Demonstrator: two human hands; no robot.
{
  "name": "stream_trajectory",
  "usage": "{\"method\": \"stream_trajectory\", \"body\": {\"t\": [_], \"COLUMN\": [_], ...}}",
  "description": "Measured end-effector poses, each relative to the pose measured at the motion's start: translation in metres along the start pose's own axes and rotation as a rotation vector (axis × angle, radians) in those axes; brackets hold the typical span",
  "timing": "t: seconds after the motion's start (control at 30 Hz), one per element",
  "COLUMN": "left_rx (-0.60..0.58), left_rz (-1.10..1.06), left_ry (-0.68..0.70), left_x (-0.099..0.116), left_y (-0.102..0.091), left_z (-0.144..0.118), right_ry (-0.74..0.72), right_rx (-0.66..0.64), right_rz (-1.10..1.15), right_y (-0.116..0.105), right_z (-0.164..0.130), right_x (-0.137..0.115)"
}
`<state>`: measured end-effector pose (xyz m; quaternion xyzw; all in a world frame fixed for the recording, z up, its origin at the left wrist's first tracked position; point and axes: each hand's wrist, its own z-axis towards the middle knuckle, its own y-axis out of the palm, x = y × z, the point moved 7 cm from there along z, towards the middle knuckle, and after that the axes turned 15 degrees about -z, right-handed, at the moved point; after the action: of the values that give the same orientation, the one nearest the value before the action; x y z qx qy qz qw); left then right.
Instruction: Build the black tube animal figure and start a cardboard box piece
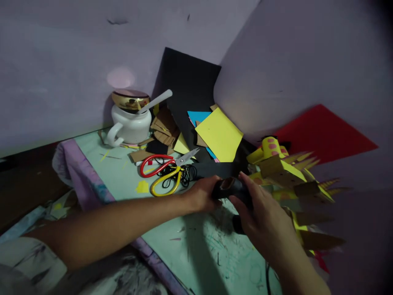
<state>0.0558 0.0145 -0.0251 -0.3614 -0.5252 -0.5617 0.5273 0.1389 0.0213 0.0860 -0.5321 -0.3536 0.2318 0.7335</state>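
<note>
Both of my hands meet over the table around a black curled piece [229, 188] with a brownish hollow showing on top. My left hand [204, 193] is closed on its left side. From the right, my right hand [260, 205] grips it, with index finger and thumb pressed against the black surface. Below my right palm sticks out a dark rounded part [238, 224]; whether it joins the piece I cannot tell. Left of my hands lie scissors [176, 168] with one red and one yellow handle, blades apart, on a tangle of black cord [186, 176].
A white mug [132, 125] carries a gold bowl [130, 100] and a white-handled utensil [156, 101]. Cardboard scraps [164, 129], yellow paper [219, 135] and black sheets [190, 82] crowd the corner. Yellow spotted cardboard figures [282, 168] stand right, before red paper [322, 135].
</note>
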Motion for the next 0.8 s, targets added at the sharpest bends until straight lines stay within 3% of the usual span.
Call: {"method": "stream_trajectory", "body": {"t": [0.33, 0.53, 0.8], "left_rx": [-0.034, -0.035, -0.010], "left_rz": [0.187, 0.219, 0.204], "left_ry": [0.015, 0.011, -0.014], "left_x": [0.005, 0.008, 0.006], "left_y": [-0.001, -0.001, -0.002], "left_z": [-0.002, -0.002, -0.002], "right_ry": [0.147, 0.122, 0.058], "right_rx": [-0.012, -0.027, -0.020], "right_rz": [-0.008, 0.010, -0.139], "right_y": [0.009, 0.012, 0.016], "right_z": [0.000, -0.001, 0.004], "right_x": [0.010, 0.009, -0.005]}}
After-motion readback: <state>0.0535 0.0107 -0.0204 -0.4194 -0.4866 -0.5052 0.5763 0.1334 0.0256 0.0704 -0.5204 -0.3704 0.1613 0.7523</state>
